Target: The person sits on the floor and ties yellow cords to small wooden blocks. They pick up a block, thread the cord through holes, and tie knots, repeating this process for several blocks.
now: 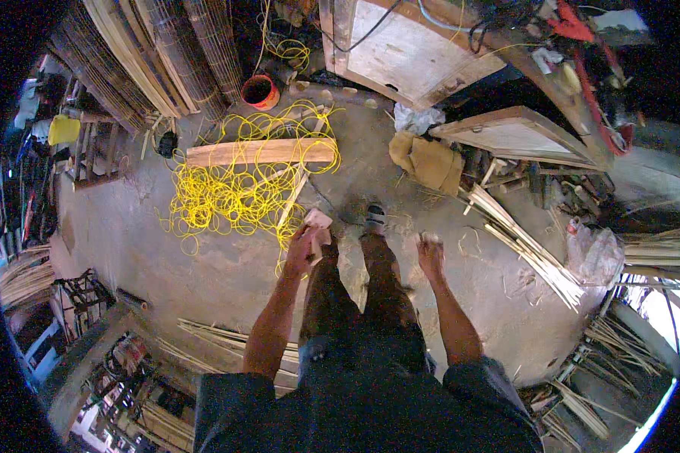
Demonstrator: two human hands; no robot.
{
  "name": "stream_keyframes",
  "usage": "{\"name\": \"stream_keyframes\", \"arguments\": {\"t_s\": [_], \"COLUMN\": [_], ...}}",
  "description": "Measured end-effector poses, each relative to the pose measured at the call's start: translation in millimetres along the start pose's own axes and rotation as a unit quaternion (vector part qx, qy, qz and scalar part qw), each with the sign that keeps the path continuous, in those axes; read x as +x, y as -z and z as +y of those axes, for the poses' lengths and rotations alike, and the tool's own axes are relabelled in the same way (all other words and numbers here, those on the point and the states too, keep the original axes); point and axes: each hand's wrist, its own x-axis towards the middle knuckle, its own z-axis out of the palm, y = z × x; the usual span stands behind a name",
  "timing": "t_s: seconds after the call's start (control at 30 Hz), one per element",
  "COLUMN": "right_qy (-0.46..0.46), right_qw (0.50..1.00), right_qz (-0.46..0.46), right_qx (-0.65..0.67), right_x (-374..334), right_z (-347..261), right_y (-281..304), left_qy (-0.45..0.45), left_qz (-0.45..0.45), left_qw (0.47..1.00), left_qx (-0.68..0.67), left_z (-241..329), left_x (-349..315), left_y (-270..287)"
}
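In the middle of the view, my left hand (301,251) is closed round a pale wooden block (319,220), just in front of my left knee. Right beside it lies a wide tangle of yellow cord (230,204), spread over the floor to the left. A flat wooden plank (261,152) rests among the loops, with a thin pale strip (292,198) slanting near it. My right hand (431,258) hangs apart on the right with curled fingers. It is a little blurred, and whatever it may hold cannot be made out.
Bamboo strips (523,245) lie on the floor at right, near a plastic bag (593,253) and a brown sack (428,162). An orange bucket (260,92) stands at the back by rolled slatted mats (185,57). More strips (227,336) lie behind me at left.
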Motion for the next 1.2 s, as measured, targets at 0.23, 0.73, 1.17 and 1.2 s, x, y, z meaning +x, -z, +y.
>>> {"name": "stream_keyframes", "arguments": {"t_s": [0.23, 0.73, 1.17, 1.2], "right_qy": [0.100, 0.113, 0.227, 0.230], "right_qw": [0.991, 0.980, 0.943, 0.941], "right_qz": [-0.087, -0.164, -0.149, -0.125], "right_qx": [-0.026, 0.002, 0.194, 0.215], "right_x": [192, 318, 353, 352], "right_z": [-27, -3, -124, -130], "right_y": [-141, -421, -437, -438], "left_qy": [0.100, -0.193, -0.370, -0.397], "left_qz": [0.122, 0.202, -0.068, -0.090], "left_qw": [0.987, 0.760, 0.565, 0.582], "left_qx": [-0.028, 0.586, 0.734, 0.704], "left_z": [-117, -254, -90, -69], "left_x": [155, 419, 572, 563], "left_y": [-43, 1, 125, 113]}}
